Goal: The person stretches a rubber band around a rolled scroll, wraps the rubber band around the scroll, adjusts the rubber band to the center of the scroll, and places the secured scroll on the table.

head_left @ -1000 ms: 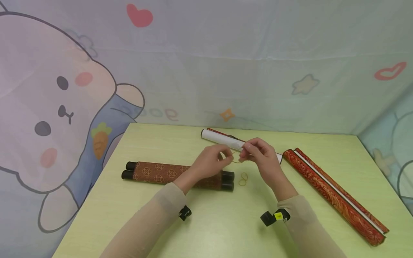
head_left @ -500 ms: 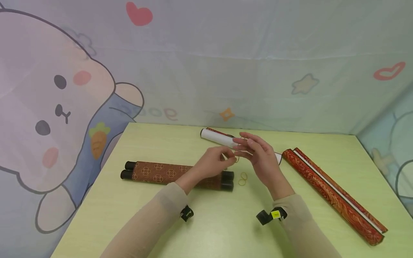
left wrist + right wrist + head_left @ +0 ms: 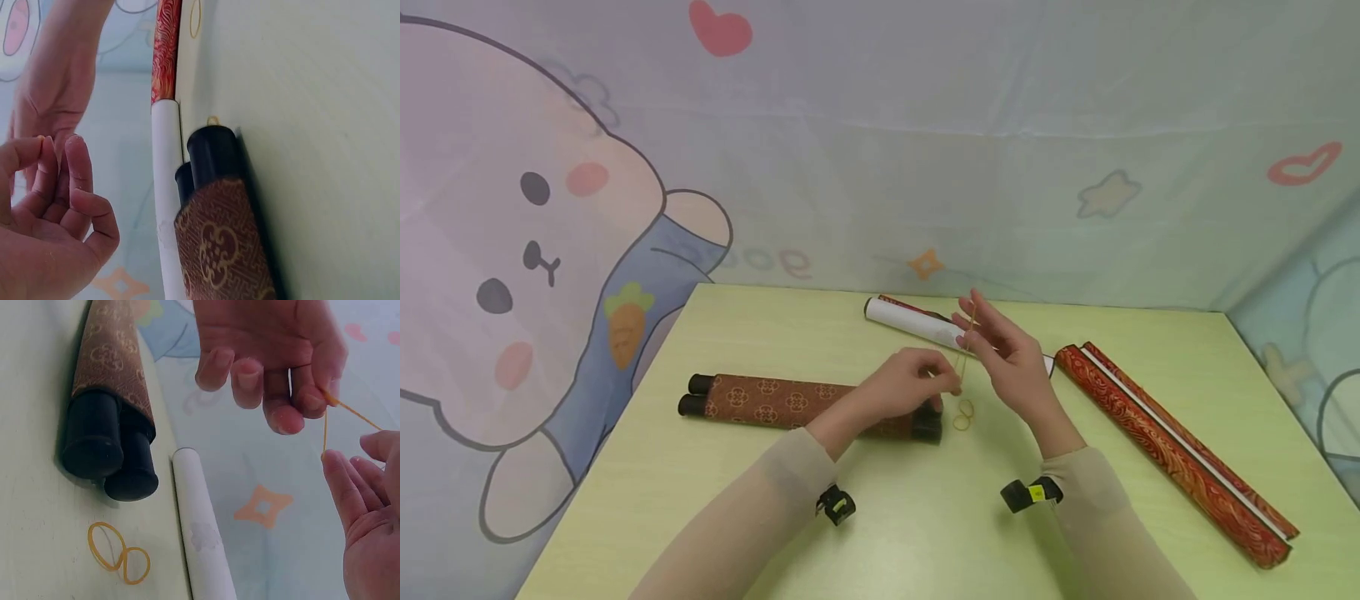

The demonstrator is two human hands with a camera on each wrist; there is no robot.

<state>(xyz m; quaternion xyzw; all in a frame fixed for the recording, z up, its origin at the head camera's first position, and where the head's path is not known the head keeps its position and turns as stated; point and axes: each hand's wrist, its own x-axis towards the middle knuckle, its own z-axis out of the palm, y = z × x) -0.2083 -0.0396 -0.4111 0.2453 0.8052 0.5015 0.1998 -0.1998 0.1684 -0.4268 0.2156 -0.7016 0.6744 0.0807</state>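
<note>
My left hand pinches a thin yellow rubber band between thumb and forefinger, above the right end of the brown scroll roll. The band runs taut to my right hand, whose fingers are extended and spread with the band over them. On the table, the brown patterned scroll lies with its black knobs at both ends, partly covered by my left forearm. Just beyond its right end lie looped yellow rubber bands. In the left wrist view the held band is mostly hidden by fingers.
A white roll with a red strip behind it lies at the back, partly hidden by my right hand. Red-gold patterned scroll rolls lie slanted on the right. A cartoon-printed cloth hangs behind the pale table.
The right hand's fingers have gone from pinching the band to spreading out, and the hand has risen slightly. The band is now stretched between the hands. The left hand keeps its pinch, slightly lower.
</note>
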